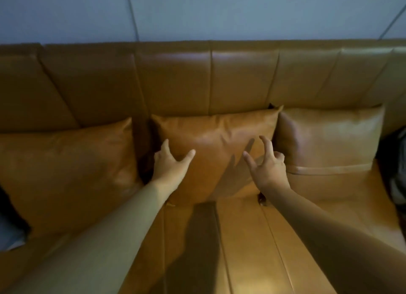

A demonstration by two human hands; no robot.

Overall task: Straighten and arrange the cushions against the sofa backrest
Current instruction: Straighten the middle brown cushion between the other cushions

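Three tan leather cushions lean against the sofa backrest (pixel 175 78). The middle cushion (pixel 215 137) stands upright between the left cushion (pixel 66 168) and the right cushion (pixel 329 137). My left hand (pixel 170 164) rests spread on the middle cushion's left side, fingers apart, thumb on its face. My right hand (pixel 268 162) hovers just off the cushion's right side with fingers curled and spread, holding nothing. A narrow gap separates the left and middle cushions; the middle and right ones touch.
The tan sofa seat (pixel 241 238) stretches toward me under my arms. A grey-blue wall (pixel 197 12) rises behind the backrest. Dark objects lie at the far right edge (pixel 397 162) and the lower left edge (pixel 11 223).
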